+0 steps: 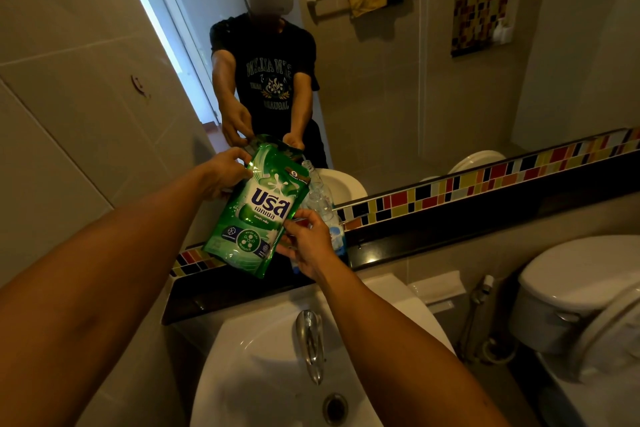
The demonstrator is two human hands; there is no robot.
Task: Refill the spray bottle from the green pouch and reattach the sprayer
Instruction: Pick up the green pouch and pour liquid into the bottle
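Holding the green pouch tilted above the dark ledge, left hand grips its upper corner; right hand pinches the lower edge. Clear spray bottle stands just behind. Best to steady the bottle and line up the spout before tipping. Bottle neck and sprayer are hidden; fill level unreadable.

The green pouch was glossy, crinkled plastic film that caught highlights. The bottle behind it was clear plastic. The sink was smooth white ceramic, its faucet polished metal. The ledge was glossy black, and the wall tiles were matt grey.
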